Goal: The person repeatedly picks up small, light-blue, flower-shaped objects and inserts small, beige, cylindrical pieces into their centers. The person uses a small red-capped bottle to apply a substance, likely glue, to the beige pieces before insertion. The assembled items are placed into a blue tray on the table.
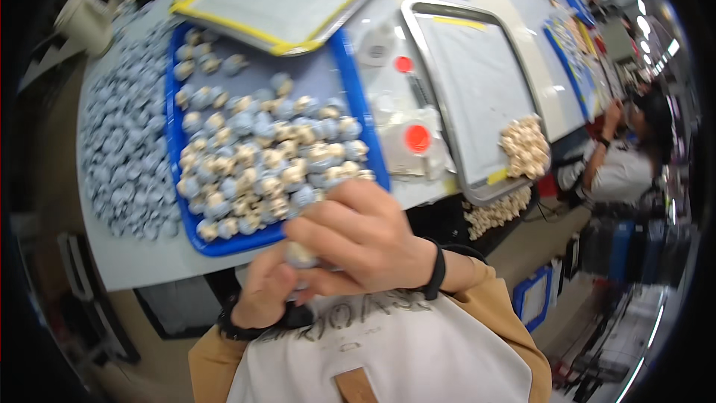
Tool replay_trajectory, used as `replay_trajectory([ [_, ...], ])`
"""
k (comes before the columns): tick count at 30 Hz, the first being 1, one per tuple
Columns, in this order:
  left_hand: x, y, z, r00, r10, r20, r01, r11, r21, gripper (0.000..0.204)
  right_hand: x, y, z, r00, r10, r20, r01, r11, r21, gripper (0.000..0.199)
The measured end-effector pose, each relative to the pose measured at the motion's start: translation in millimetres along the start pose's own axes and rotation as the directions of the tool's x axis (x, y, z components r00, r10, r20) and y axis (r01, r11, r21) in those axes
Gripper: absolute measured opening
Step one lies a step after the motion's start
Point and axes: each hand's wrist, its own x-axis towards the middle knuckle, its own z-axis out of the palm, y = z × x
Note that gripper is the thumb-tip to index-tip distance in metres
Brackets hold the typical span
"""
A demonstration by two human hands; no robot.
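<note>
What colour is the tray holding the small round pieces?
Blue: the tray, clearest in the head view.

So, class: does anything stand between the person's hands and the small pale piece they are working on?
Nothing visible does: the left hand and right hand both touch the pale piece, close above the blue tray.

A small rounded piece (301,255), pale grey and cream, sits pinched between the fingers of the left hand (270,292) and the right hand (365,235), mostly covered by them, just below the near rim of a blue tray (173,151).
</note>
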Motion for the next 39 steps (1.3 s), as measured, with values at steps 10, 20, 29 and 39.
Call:
replay_trajectory([
  [10, 27.9, 9.1, -3.5, 0.921, 0.128, -0.369, -0.227, 0.944, -0.238, 0.024, -33.8, 18.4, -55.8, 0.971, 0.172, -0.168, -0.188, 0.979, -0.082, 0.041],
  [20, 18.7, -4.9, -8.0, 0.809, 0.472, -0.351, -0.456, 0.880, 0.133, 0.016, -69.6, 10.3, -30.1, 0.775, 0.418, 0.474, -0.578, 0.772, 0.264, 0.031],
  [29, -37.8, -18.8, -50.1, 0.974, -0.189, -0.122, 0.225, 0.850, 0.477, 0.012, -108.7, 66.7, 75.5, 0.900, 0.273, 0.339, -0.361, 0.904, 0.230, 0.025],
  [39, -37.3, -31.2, -60.1, 0.935, -0.328, -0.133, 0.344, 0.759, 0.552, 0.015, -91.1, 133.7, 106.4, 0.907, 0.390, 0.160, -0.414, 0.895, 0.165, 0.024],
])
